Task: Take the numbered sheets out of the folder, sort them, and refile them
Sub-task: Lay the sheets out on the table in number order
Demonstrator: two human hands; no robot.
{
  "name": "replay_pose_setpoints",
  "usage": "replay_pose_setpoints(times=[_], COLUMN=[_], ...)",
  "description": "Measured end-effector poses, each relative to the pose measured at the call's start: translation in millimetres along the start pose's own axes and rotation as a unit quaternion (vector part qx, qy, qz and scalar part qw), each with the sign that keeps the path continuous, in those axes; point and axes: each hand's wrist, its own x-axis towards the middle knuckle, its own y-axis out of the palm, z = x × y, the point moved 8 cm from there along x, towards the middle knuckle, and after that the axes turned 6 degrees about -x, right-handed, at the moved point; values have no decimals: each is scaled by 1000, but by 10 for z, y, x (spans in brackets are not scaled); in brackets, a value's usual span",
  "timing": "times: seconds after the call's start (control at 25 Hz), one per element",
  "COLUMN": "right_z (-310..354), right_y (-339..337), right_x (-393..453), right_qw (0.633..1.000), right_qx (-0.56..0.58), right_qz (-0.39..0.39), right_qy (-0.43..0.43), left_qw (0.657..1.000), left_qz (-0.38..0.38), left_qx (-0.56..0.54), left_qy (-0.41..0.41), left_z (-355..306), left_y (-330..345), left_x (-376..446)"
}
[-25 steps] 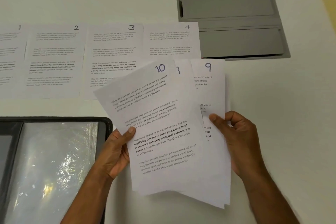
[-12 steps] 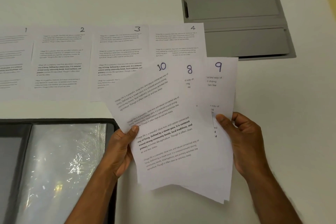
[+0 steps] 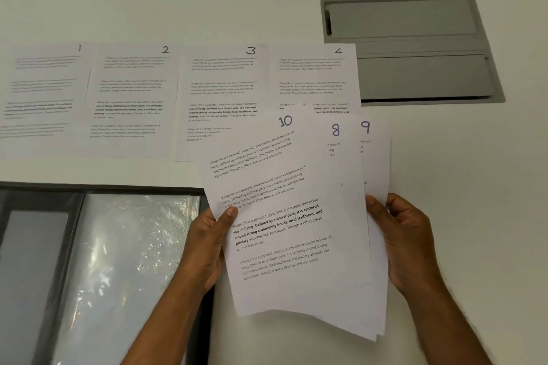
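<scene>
I see my left hand and right hand both pinching a fan of upright sheets (10, 8, 9 showing), while the laid-out row ends at sheet 4 just beyond them, nearer my right

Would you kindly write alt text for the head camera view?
Two hands, left hand and right hand, hold fanned sheets numbered 10, 8 and 9 above a white table. Sheets 1–4 lie in a row behind; an open folder lies left.
</scene>
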Motion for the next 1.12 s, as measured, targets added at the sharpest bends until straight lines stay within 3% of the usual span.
replay_pose_setpoints(times=[0.68, 1.12], right_z=[-114, -20], right_y=[86, 426], right_x=[-279, -442], right_qw=[1000, 995], right_qx=[13, 35], right_qz=[11, 88], right_qy=[-13, -44], left_qw=[999, 995], left_qz=[40, 70], left_qx=[-28, -46], left_qy=[-17, -56], left_z=[-38, 7], left_y=[-193, -151], left_x=[-215, -345])
